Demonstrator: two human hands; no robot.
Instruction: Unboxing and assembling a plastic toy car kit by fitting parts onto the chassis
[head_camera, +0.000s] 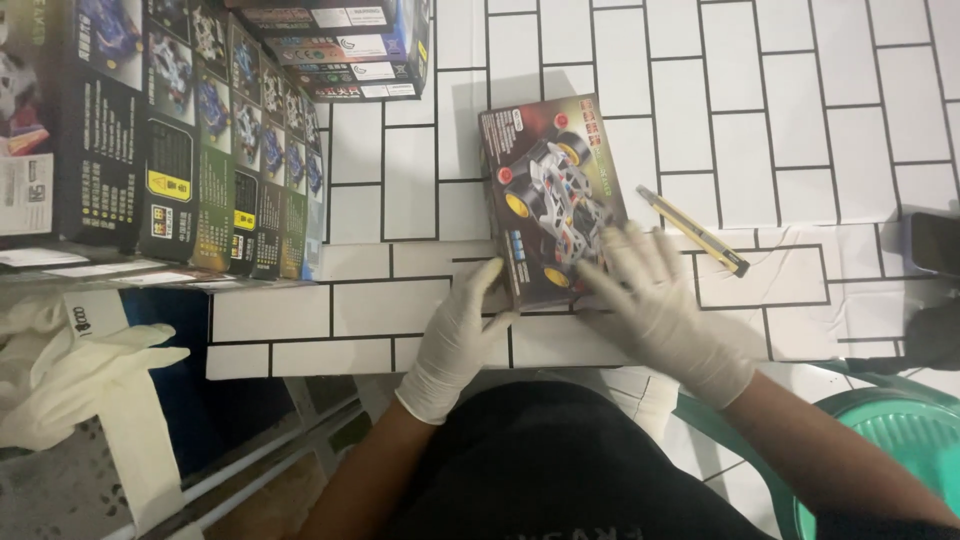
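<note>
Table (780, 120) covered in white brick-pattern sheet. Far left: row of upright toy-car boxes (215, 150), a further stack (350, 50) behind them. Centre: one toy-car box (550, 190) lying flat. Left hand (455, 340), white-gloved, fingers spread, touching the box's near-left corner. Right hand (655, 305), also gloved, open and flat on its near-right edge; probably pressing rather than gripping. Yellow utility knife (695, 232) just right of the box.

Toy car box (549, 195) at frame centre on table (780, 120), left hand (455, 340) at its lower left, right hand (660, 305) on its lower right. Utility knife (692, 230) just right of box. Row of boxes (200, 150) standing at upper left.
</note>
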